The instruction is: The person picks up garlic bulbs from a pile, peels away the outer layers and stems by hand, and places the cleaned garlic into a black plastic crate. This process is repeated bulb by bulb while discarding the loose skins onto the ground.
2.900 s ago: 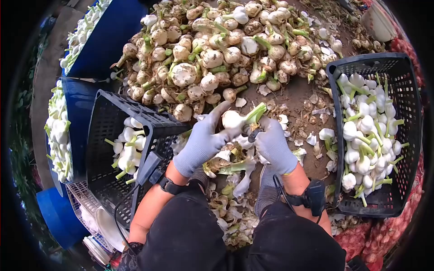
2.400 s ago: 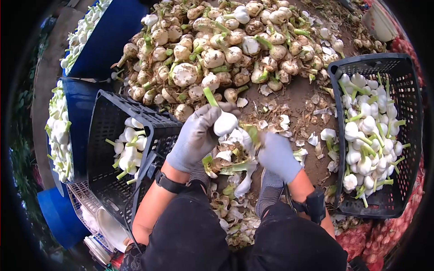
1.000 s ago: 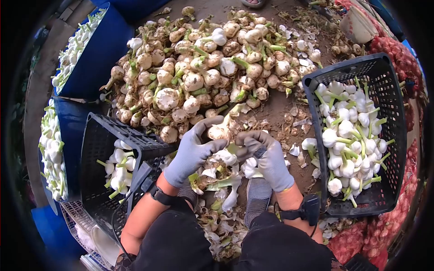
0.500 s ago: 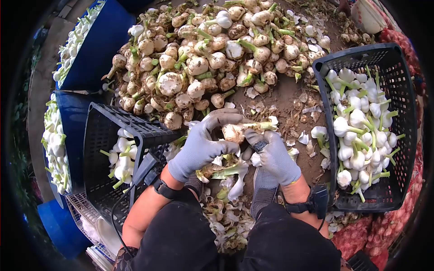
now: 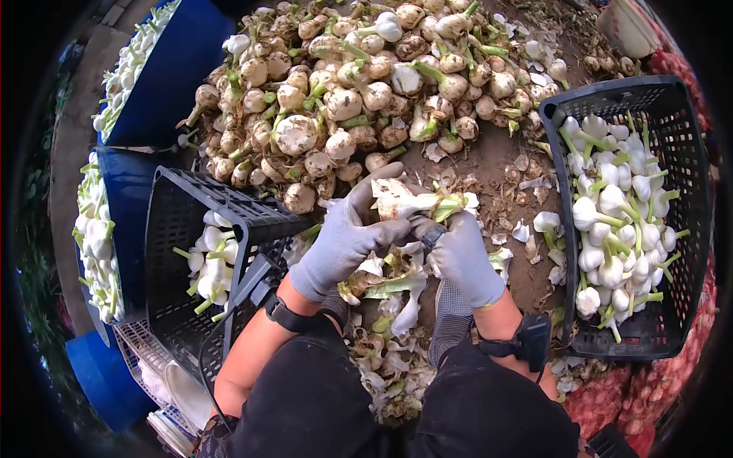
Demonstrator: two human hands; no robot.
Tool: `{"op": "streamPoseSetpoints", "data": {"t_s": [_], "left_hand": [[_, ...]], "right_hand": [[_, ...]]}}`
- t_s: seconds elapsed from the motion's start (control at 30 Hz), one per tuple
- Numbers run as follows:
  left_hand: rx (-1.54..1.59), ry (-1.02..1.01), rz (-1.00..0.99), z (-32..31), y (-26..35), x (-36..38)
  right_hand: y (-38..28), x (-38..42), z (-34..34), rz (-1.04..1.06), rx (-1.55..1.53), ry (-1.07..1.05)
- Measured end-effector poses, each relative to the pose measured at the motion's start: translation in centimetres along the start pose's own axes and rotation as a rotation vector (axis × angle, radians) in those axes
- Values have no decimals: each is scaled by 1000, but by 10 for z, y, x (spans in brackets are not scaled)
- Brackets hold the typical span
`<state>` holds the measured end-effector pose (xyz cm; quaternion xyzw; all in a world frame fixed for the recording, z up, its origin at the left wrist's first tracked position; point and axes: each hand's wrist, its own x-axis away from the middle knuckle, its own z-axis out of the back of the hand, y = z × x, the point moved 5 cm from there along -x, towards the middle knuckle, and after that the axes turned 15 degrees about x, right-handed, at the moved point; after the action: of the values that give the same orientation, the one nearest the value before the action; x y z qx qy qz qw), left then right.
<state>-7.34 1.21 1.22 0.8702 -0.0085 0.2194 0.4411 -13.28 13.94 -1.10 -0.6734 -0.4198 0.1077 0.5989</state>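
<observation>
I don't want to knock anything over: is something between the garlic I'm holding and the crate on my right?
Yes: first your right hand, beside the garlic, then the near rim of the crate. Between those, only scraps show on the ground.

We see a brown dirt floor in bright light. At left, a greyish strip borders dark foliage.
</observation>
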Motion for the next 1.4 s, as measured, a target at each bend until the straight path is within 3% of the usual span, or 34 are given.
{"op": "streamPoseSetpoints", "data": {"t_s": [0.03,0.13,0.17,0.2,0.23,0.27,0.33,0.4,0.43,0.47,0.53,0.57,0.6,0.67,0.73,0.8,0.83,0.93,1.0,1.03,1.07,1.13,1.17,1.2,1.23,1.27,1.3,1.33,1.4], "left_hand": [[-104,6,38,0,2,2],[-162,-8,193,30,-9,1],[-383,-16,-299,23,6,-8],[-350,242,-135,26,9,-13],[-468,289,-259,29,13,-16],[-501,240,-345,25,15,-13],[-765,-172,-414,-7,29,0],[-846,-268,-262,-11,18,0],[-723,-251,-119,-3,11,-2],[-724,-255,-117,-6,11,-1],[-223,14,125,4,7,3],[-37,32,146,1,7,5],[176,-75,60,-6,8,4],[318,-123,-95,-17,18,1],[-3,-8,-71,-5,22,-9],[720,-52,11,7,7,-20],[656,-45,4,11,6,-24],[453,-74,-69,-19,21,-39],[244,-375,-78,-90,53,-25],[-63,-349,-207,-108,78,-24],[165,-328,-326,-100,86,-34],[56,-51,-441,-63,117,-40],[7,-33,-467,-47,117,-34],[44,-34,-396,-35,106,-31],[81,-34,-324,-25,90,-28],[114,3,-193,-17,67,-26],[88,11,-72,-7,41,-24],[14,65,18,0,20,-22],[-193,23,88,22,-15,-23]], "right_hand": [[9,-3,12,-69,214,25],[-5,4,2,-143,110,-80],[-2,9,0,13,252,-69],[4,15,-6,160,404,-59],[6,20,-9,125,440,-29],[6,23,-10,97,457,-16],[2,16,4,13,842,-28],[-3,16,9,21,753,-18],[-9,19,8,62,965,-28],[-13,20,7,105,1176,-40],[-7,15,22,109,1260,-21],[-4,13,34,59,1325,62],[-1,13,46,12,1387,145],[29,25,36,-23,1382,-127],[51,54,-3,-41,1276,-565],[69,77,-20,64,1188,-827],[66,74,-19,80,1177,-838],[61,61,-1,-78,1456,-707],[52,54,-1,76,1504,-525],[54,51,-9,54,1451,-561],[44,49,-7,54,1454,-554],[12,24,3,-18,1127,-488],[2,-1,21,-71,1244,-263],[-6,-28,42,-127,1346,-34],[-1,-56,68,129,1552,323],[-13,-79,80,41,1785,499],[-22,-94,89,50,1832,599],[-20,-113,96,-83,1874,538],[19,-135,119,55,1604,577]]}}
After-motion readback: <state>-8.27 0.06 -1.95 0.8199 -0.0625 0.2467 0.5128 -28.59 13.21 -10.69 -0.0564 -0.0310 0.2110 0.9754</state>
